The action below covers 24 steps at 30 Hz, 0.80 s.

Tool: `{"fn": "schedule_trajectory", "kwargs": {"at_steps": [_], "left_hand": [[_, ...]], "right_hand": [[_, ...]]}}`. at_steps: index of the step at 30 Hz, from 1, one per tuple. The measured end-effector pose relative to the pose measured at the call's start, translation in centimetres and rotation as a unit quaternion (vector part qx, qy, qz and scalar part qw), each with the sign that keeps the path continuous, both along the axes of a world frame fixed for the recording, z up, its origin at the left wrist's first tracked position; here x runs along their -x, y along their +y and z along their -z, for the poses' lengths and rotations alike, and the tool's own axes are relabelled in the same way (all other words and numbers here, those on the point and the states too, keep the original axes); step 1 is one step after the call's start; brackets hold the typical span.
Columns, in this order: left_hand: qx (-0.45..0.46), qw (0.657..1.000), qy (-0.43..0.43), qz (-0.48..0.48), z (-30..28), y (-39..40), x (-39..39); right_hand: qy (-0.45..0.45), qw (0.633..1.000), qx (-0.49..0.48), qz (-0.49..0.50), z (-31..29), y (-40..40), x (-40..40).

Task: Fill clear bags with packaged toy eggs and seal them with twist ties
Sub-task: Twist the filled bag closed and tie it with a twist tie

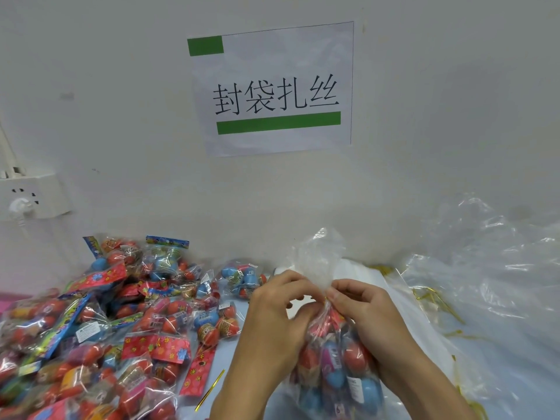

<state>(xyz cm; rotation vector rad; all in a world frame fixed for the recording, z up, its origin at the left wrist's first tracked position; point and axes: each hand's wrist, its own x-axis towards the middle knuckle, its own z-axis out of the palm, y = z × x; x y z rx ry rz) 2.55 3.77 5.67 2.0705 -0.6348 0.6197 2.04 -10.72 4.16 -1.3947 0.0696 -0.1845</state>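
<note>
Clear plastic bag of red and blue toy eggs (333, 359) stands near-centre on desk (260, 398); both hands, left (277, 316) and right (363, 310), pinch its gathered neck around gold twist tie (325, 297), likely cinching it shut.

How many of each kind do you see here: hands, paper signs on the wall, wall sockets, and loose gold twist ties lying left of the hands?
Hands: 2, the left hand and right hand, both pinching the filled clear bag at its neck
Paper sign: 1
Wall socket: 1
Loose gold twist tie: 1
Total: 5
</note>
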Motion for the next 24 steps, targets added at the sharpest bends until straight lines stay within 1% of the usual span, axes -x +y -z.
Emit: {"fn": "schedule_trajectory", "kwargs": {"at_steps": [3,6,8,11,14,16,21,24], "left_hand": [[0.006,0.999,-0.033,0.003,0.0,-0.2,0.1],[0.019,0.999,-0.029,-0.011,0.1,-0.4,0.3],[0.049,0.998,0.001,-0.031,0.1,-0.5,0.3],[0.108,0.989,0.085,-0.062,-0.4,-0.9,0.4],[0.141,0.975,0.164,-0.052,-0.9,-1.1,0.4],[0.177,0.957,0.229,-0.034,-1.3,-1.0,0.6],[0.26,0.881,0.394,-0.005,-2.1,-1.1,1.0],[0.298,0.846,0.442,0.03,-2.0,-0.6,1.0]], "right_hand": [[-0.014,1.0,0.024,0.002,0.0,0.0,0.1],[-0.036,0.998,0.055,-0.008,-0.2,0.1,0.2],[-0.051,0.996,0.069,-0.004,-0.3,0.4,0.3],[-0.093,0.989,0.109,0.04,-0.5,1.1,0.3],[-0.125,0.982,0.128,0.06,-0.6,1.7,0.3],[-0.142,0.979,0.133,0.064,-0.8,1.9,0.4],[-0.161,0.972,0.151,0.077,-1.0,2.0,0.8],[-0.183,0.963,0.183,0.076,-1.3,2.2,1.1]]}}
